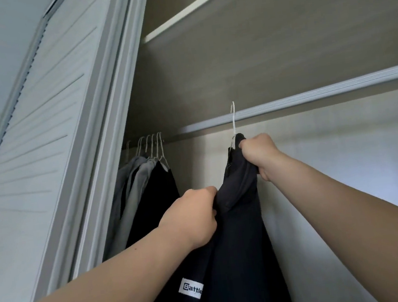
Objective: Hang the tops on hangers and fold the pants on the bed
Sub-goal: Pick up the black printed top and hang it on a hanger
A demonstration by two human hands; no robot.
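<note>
A dark navy top (pixel 239 233) with a white label hangs on a white wire hanger (pixel 233 119). The hanger's hook is raised at the grey closet rail (pixel 323 95); whether it rests on the rail I cannot tell. My right hand (pixel 259 154) grips the top's collar just below the hook. Lower down, my left hand (pixel 193 218) holds a bunch of the top's fabric at the left shoulder. The hanger's body is hidden inside the top.
Several grey and black tops (pixel 142 182) hang on white hangers at the rail's left end. A louvred closet door (pixel 40 119) stands at the left. A shelf edge (pixel 192 10) runs above the rail. The rail's right part holds nothing.
</note>
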